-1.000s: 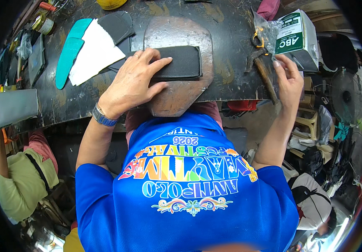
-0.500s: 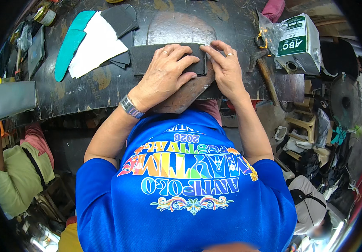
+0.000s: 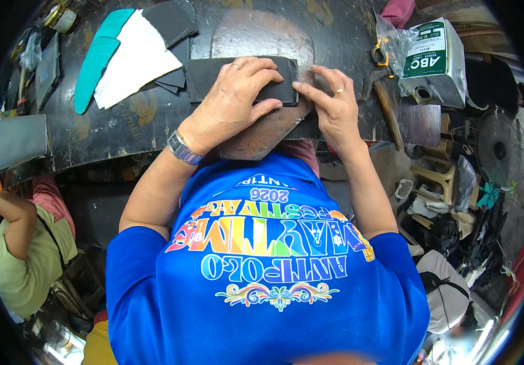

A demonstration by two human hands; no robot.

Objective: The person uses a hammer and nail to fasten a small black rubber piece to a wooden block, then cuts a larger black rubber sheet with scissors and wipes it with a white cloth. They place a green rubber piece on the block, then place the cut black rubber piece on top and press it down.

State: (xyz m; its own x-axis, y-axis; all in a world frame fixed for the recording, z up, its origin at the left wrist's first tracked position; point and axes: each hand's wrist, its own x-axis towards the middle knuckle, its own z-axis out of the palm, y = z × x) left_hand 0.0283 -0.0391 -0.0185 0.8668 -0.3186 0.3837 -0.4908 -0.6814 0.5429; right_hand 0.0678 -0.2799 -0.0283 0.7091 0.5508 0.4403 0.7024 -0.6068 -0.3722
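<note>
Nearest the body, both hands press one black leather strip point(image 3: 213, 82) flat on the stone slab point(image 3: 262, 131): left hand point(image 3: 234, 100) spread over its middle, fingers flat, gripping nothing; right hand point(image 3: 332, 103) fingers pinching its right end. Judging by this, smoothing is underway; next needs steady, even pressure. Beyond, on the surface point(image 3: 122, 131), lie one teal piece point(image 3: 94, 61), one white sheet point(image 3: 134, 64).

black strip point(image 3: 213, 79) partly under hands point(image 3: 232, 103)
</note>
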